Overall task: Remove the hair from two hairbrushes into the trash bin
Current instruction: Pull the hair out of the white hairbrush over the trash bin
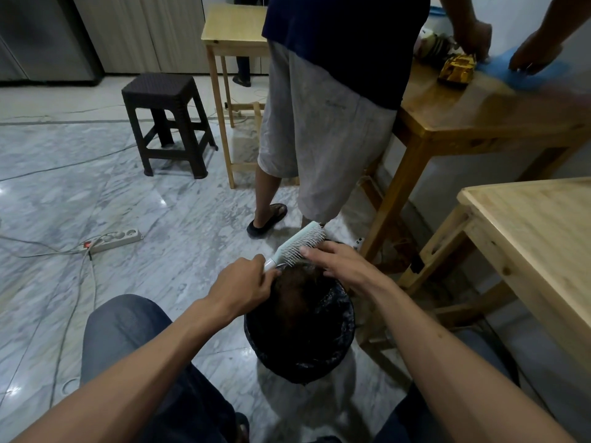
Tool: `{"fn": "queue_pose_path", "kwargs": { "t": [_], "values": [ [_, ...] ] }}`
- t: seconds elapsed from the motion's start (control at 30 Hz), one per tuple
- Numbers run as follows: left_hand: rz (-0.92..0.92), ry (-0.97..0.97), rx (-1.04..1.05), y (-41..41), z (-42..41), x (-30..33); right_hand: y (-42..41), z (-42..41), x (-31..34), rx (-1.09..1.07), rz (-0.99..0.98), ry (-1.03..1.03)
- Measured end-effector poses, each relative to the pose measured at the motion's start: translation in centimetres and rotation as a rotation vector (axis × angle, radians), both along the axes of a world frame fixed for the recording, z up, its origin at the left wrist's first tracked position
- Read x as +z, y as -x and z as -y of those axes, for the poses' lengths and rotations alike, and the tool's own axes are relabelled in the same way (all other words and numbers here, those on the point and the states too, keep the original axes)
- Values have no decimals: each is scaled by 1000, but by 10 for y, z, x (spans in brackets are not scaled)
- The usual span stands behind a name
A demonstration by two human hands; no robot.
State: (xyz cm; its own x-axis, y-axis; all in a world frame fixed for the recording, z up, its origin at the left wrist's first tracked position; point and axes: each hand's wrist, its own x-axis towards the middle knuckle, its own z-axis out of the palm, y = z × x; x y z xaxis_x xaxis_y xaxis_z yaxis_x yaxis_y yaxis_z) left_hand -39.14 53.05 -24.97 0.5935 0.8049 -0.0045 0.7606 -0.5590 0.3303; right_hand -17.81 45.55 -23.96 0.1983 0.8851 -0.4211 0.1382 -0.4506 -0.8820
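A pale green hairbrush with white bristles is held over the black-lined trash bin on the floor between my knees. My left hand is closed around the brush's handle. My right hand rests on the bristles near the brush head, fingers bent against them. Whether hair is pinched between those fingers is hidden. Dark brown hair lies inside the bin. Only one hairbrush is in view.
Another person stands just beyond the bin, working at a wooden table. A light wooden table stands at my right. A dark stool and a power strip with cables are on the marble floor at left.
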Motion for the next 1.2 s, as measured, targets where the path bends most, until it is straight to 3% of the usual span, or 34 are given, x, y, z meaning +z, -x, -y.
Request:
{"fn": "queue_pose_path", "kwargs": {
  "t": [0.17,0.37,0.53,0.97,1.2],
  "values": [
    [13,-54,-38,-2,-1,3,6,-3,-13,-92,-73,-121],
    [-17,-62,97,14,-13,0,-14,9,-8,-215,-34,-134],
    [-8,-45,79,13,-10,-5,-18,16,-3,24,234,46],
    [37,75,-177,-3,2,11,18,-1,-11,-64,-229,-115],
    [18,64,-124,-5,4,16,14,3,-7,-81,-129,-88]
  ]
}}
